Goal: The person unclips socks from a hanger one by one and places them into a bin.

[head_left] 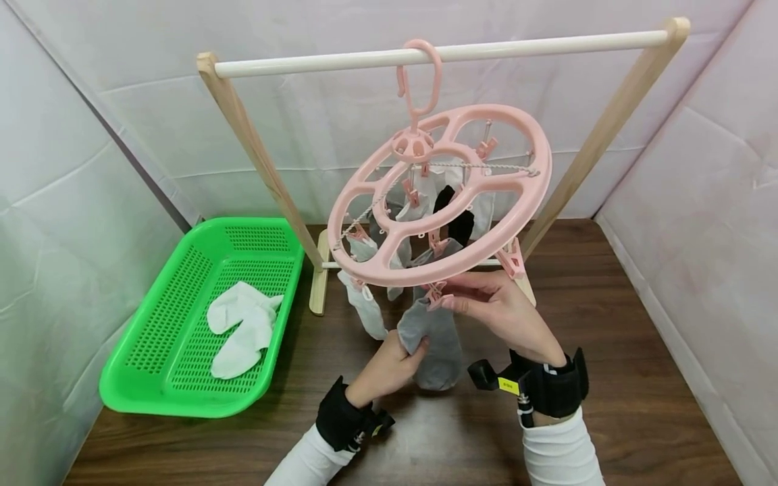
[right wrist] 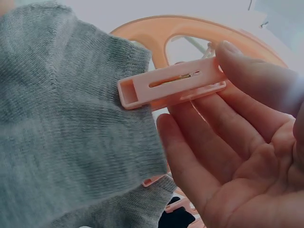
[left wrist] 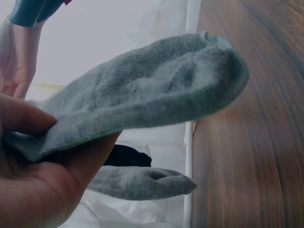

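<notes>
A grey sock (head_left: 439, 347) hangs at the front rim of the round pink clip hanger (head_left: 419, 273). My left hand (head_left: 389, 368) pinches this sock near its cuff between thumb and fingers; in the left wrist view its toe stretches out over the brown table. With thumb and fingers my right hand (head_left: 501, 310) holds a pink clothespin (right wrist: 173, 83), whose tip lies over the sock's cuff edge in the right wrist view. Other socks, grey, white and one black sock (head_left: 460, 219), hang from clothespins farther back, partly hidden by the hanger.
The hanger hooks over a white rod (head_left: 316, 64) on a wooden stand (head_left: 267, 172). At the left, a green basket (head_left: 124, 398) contains white socks (head_left: 243, 327). An unused pink clothespin (head_left: 512, 260) dangles by the right hand. Pale fabric walls surround the dark wooden table (head_left: 638, 378).
</notes>
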The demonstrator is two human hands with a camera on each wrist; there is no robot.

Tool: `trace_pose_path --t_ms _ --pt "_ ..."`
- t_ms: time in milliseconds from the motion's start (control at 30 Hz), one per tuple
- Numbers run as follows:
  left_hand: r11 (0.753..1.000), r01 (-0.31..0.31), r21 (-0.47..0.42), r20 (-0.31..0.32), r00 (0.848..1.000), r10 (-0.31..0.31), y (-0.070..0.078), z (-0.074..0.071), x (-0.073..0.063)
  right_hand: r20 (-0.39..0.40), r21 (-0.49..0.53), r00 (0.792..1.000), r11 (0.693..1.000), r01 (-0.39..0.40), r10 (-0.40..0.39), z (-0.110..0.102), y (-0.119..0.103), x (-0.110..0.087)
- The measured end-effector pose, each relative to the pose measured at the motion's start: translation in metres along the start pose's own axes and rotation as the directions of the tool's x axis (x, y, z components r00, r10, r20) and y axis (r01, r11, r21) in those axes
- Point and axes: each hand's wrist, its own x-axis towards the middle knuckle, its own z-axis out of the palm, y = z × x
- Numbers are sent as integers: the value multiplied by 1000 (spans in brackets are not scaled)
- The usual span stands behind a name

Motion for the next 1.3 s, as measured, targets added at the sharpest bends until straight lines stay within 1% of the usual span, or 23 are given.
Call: trace_pose_path --t_ms 100,167,233,333,400,467,533,667,767,833,967,1067,1233,1300 --pt "999 8 54 -7 1000 -7 -3 -2 0 -1 0 1000 1000 -1 1 1 1 0" --pt "997 14 71 -21 1000 -12 -5 -4 -2 1 11 1000 1000 -3 3 1 1 1" --pt "995 16 99 -34 999 -13 -7 -6 -4 -5 20 1000 1000 -2 2 1 1 2" --pt "993 18 118 -48 999 -13 -9 -11 -10 -12 37 1000 999 -6 6 0 2 4" --pt "989 11 146 -52 999 -3 -10 -16 -12 -16 31 1000 999 -11 11 -1 2 4" --pt "987 1 162 -61 998 9 -11 -21 -16 -8 25 1000 999 -21 21 -2 3 4" --pt "984 6 177 -72 997 7 -10 -26 -19 0 22 999 999 -38 38 -2 3 4" --pt "977 31 210 -97 995 -11 -8 -35 -23 -14 19 996 996 -86 87 -1 3 4" --pt "968 46 249 -115 993 -18 -6 -40 -24 -22 28 995 995 -98 99 -1 4 5" --pt "962 37 270 -123 992 -3 -4 -43 -24 -13 44 995 994 -98 99 0 4 5" --pt "943 -8 333 -133 990 56 -1 -51 -26 6 70 995 993 -98 98 -1 4 5" --pt "926 -35 376 -147 984 97 1 -58 -28 32 93 997 993 -76 73 0 6 6" --pt "915 -31 402 -168 980 107 4 -69 -32 79 117 997 993 -6 -4 0 10 8" --pt "913 -23 408 -177 979 104 5 -74 -33 92 130 996 992 7 -19 0 12 9"
